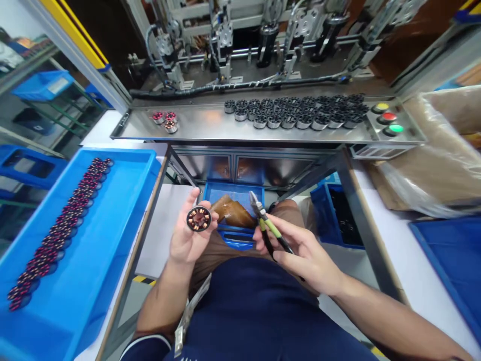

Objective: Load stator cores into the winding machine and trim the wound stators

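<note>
My left hand (188,238) holds up a small round motor stator (199,218), its dark rim and copper windings facing me. In my right hand (304,250) is a pair of cutting pliers (268,224) with green and black handles, the jaws pointing up and away from me. The pliers and the stator are apart, with a gap between them. Below and between my hands, a brown crumpled sheet (233,211) lies in a blue bin (216,189) at my knees.
At left stands a blue tray (124,200) with a long row of wound stators (62,225). On the metal ledge (203,123) are three copper-wound stators (170,122), many black-topped ones (296,113) and three coloured buttons (387,118). Machine fixtures (223,45) rise behind. Another blue tray (447,250) sits right.
</note>
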### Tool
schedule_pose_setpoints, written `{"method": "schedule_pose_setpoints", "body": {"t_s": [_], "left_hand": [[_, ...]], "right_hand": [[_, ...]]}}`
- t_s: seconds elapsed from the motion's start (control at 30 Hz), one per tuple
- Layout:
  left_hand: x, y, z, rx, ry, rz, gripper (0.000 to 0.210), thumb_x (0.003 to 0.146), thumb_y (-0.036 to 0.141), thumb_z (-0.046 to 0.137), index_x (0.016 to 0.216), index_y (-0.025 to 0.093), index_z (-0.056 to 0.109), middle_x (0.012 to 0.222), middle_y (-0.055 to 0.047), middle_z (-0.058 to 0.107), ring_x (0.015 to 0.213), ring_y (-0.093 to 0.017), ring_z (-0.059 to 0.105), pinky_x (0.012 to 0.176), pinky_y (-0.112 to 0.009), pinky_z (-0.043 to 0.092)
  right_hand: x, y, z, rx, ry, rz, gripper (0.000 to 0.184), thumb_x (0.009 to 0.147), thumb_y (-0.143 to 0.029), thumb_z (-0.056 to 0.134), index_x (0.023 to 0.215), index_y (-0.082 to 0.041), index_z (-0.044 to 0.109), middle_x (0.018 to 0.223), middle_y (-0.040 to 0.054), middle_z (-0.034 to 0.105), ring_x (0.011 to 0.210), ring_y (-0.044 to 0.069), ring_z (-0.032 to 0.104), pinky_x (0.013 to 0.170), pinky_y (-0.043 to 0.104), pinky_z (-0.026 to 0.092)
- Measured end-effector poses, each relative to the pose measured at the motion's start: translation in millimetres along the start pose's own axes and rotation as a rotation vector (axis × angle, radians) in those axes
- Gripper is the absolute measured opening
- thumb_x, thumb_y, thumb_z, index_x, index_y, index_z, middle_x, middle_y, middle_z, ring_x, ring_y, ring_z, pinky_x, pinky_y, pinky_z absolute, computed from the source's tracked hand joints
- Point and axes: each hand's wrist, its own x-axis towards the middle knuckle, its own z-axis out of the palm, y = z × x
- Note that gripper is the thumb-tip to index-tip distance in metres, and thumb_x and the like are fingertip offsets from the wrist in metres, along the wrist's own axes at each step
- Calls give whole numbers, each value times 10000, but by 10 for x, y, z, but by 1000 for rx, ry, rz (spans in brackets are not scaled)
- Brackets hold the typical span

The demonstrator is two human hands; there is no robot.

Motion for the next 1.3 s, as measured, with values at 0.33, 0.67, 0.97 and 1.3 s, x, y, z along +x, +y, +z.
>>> {"method": "schedule_pose_setpoints", "body": {"t_s": [0.33, 0.67, 0.97, 1.3], "left_hand": [[12, -38, -28, -96, -15, -91, 678, 628, 549, 865, 1225, 321, 641, 987, -9, 715, 801, -153, 649, 700, -267, 545], [4, 17, 54, -114, -28, -61, 657, 560, 388, 936, 1165, 335, 685, 967, 17, 734, 827, -143, 690, 708, -229, 590], [51, -36, 46, -150, 65, -104, 525, 615, 464, 903, 1083, 315, 717, 1015, 24, 743, 835, -126, 687, 770, -224, 583], [10, 6, -44, -148, 109, -89, 549, 624, 378, 911, 1098, 253, 664, 996, -16, 743, 834, -154, 728, 751, -240, 576]], "right_hand": [[-43, 99, -68, 37, 35, 118, 555, 798, -156, 628, 1347, -230, 586, 1015, 63, 656, 824, 158, 635, 718, 307, 575], [-130, 129, -73, 34, 59, 141, 577, 765, -175, 638, 1337, -221, 584, 1023, 70, 654, 817, 160, 623, 703, 310, 557], [-100, 149, -61, 58, 62, 164, 559, 766, -164, 628, 1319, -233, 595, 1006, 51, 648, 794, 146, 611, 708, 305, 538], [415, 109, -3, -133, -89, 215, 683, 758, -227, 632, 1430, -209, 506, 1050, 65, 661, 842, 165, 628, 767, 328, 544]]}}
